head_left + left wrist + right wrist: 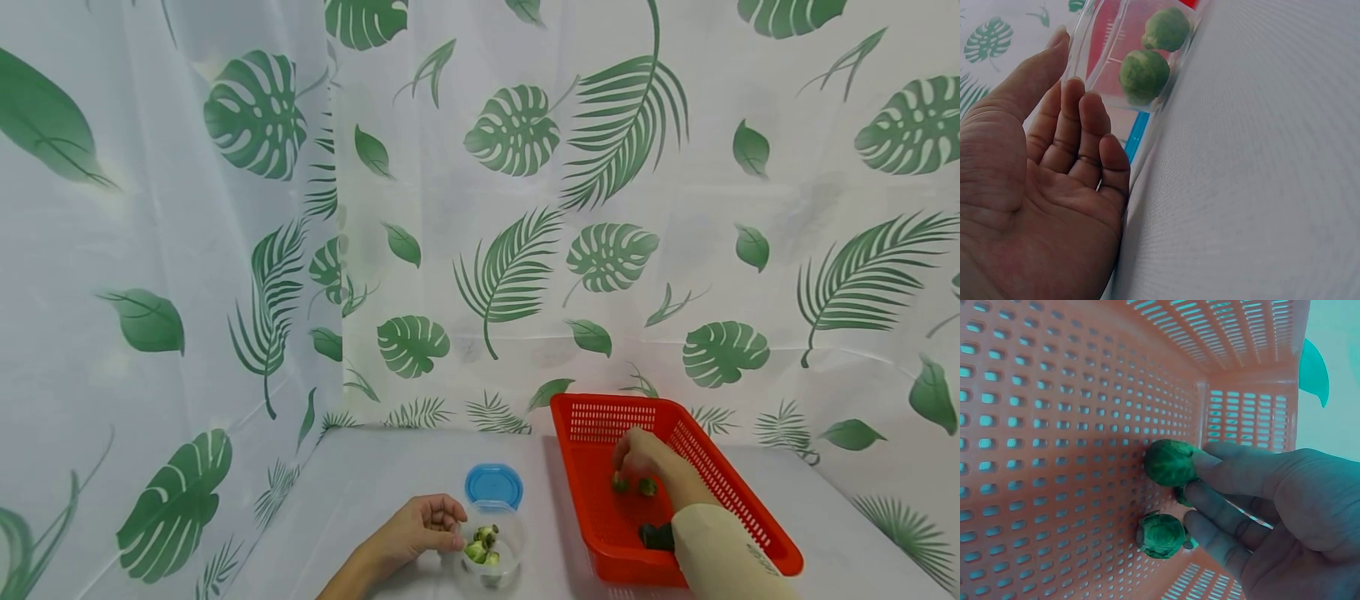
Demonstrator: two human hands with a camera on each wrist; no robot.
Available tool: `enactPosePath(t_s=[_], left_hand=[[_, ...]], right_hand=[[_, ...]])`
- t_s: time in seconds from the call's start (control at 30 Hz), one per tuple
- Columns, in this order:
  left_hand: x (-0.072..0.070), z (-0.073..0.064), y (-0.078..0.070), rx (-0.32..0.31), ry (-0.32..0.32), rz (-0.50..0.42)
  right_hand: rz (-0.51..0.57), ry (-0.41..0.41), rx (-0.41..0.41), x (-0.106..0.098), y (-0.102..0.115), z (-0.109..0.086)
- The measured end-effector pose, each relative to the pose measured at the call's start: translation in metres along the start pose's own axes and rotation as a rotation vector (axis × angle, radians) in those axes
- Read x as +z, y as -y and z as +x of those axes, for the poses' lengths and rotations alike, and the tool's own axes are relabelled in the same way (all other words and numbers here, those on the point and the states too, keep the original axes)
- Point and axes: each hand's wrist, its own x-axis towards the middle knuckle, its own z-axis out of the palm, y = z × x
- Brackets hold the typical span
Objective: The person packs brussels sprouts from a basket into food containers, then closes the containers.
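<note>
My left hand [420, 529] holds the rim of a round clear plastic container [517, 533], thumb and fingertips at its near left side. Inside it lie several Brussels sprouts [483, 550], two of them showing through the wall in the left wrist view. Over in the red basket [581, 500], my right hand [651, 460] pinches a green Brussels sprout [1169, 462] between thumb and fingers. Another sprout [1161, 536] rests on the basket floor just below those fingers, and a further one is partly hidden behind them.
A blue lid [493, 483] lies on the white table just behind the container. The basket's tall perforated walls surround my right hand. Leaf-printed sheeting [517, 275] hangs behind the table and along its left side. A black wrist band [657, 537] sits by the right sleeve.
</note>
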Motion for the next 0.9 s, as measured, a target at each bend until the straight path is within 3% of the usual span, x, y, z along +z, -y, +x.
enactPosePath(t_s=[0.9], left_hand=[[0.0007, -0.0011, -0.0018, -0.010, 0.000, -0.002]], right_hand=[[0.005, 0.015, -0.014, 0.0026, 0.0032, -0.0024]])
